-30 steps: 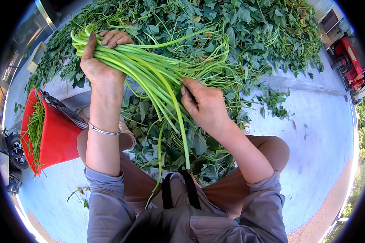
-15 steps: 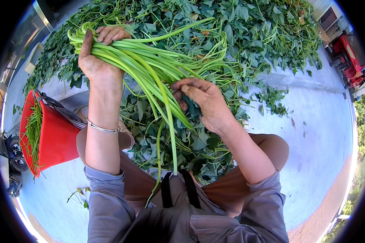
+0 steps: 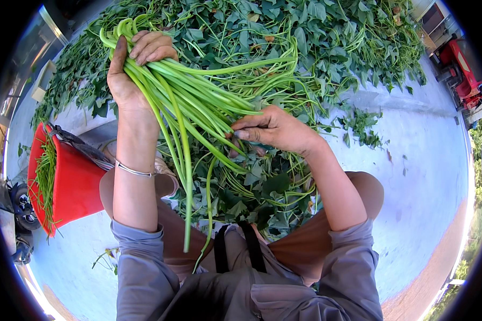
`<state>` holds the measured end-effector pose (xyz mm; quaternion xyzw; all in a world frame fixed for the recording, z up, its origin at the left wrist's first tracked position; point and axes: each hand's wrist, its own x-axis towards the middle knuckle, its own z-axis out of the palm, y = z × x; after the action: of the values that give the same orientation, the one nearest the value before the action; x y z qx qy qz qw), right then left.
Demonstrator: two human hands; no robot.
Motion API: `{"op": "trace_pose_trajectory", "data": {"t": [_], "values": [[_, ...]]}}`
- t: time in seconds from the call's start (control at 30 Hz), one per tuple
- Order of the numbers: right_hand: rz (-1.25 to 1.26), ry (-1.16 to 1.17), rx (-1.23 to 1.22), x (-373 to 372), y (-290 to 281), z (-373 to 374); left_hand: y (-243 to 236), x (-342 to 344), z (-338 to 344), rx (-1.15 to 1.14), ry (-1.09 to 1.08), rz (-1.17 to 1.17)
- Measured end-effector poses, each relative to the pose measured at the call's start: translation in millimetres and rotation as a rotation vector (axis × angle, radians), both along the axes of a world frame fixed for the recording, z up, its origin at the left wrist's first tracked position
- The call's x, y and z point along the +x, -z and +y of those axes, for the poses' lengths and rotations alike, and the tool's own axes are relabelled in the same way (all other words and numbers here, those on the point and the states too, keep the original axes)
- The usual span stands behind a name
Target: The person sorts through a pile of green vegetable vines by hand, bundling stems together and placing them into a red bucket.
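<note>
My left hand (image 3: 134, 72) is closed around the upper end of a bundle of long, light-green stems (image 3: 185, 104), whose curled ends poke up past my thumb. The stems fan out down and to the right, a few dangling toward my lap. At the bundle's right side my right hand (image 3: 268, 131) is closed in a pinch on stems, its fingertips among them and partly hidden. Beneath both hands lies a heap of leafy green vines (image 3: 316, 32), reaching down between my legs.
A red bucket (image 3: 77, 182) holding thin green stems leans at my left, a black wheel (image 3: 24, 206) behind it. A red machine (image 3: 460, 69) stands at the far right beyond the pale concrete floor (image 3: 412, 203). Loose leaves (image 3: 361, 125) lie right of my right hand.
My left hand has risen slightly with the bundle. My right hand has turned more sideways and moved slightly down, and the hanging stems have swung to the left.
</note>
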<state>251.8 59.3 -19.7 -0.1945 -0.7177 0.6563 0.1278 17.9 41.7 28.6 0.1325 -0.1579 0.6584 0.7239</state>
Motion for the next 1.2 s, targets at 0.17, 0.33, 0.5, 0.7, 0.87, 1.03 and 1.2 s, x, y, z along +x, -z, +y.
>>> {"op": "trace_pose_trajectory", "data": {"t": [0.17,0.33,0.5,0.7,0.87,1.03,1.2], "values": [[0.068,-0.015,0.573,-6.6,3.2,-4.0,-1.1,-1.0,0.8,0.033,0.008,0.039],[-0.092,0.052,0.527,-1.3,17.1,2.5,-7.2,-11.0,-2.9,0.043,-0.019,0.029],[-0.122,0.161,0.235,23.6,1.0,5.9,-17.0,-44.9,-14.0,0.042,-0.161,-0.014],[-0.137,0.132,0.153,31.5,11.4,5.7,-9.0,-47.3,-10.0,-0.091,-0.365,0.016],[0.072,0.144,-0.038,32.4,21.7,0.2,-9.3,-45.3,-8.8,-0.139,-0.517,0.025],[0.207,0.363,-0.353,17.7,40.0,-4.3,-9.8,-38.4,-8.2,-0.154,-0.503,0.032],[0.257,0.799,-0.927,6.1,48.8,-12.1,-3.2,-39.4,-1.9,-0.132,-0.44,0.022]]}}
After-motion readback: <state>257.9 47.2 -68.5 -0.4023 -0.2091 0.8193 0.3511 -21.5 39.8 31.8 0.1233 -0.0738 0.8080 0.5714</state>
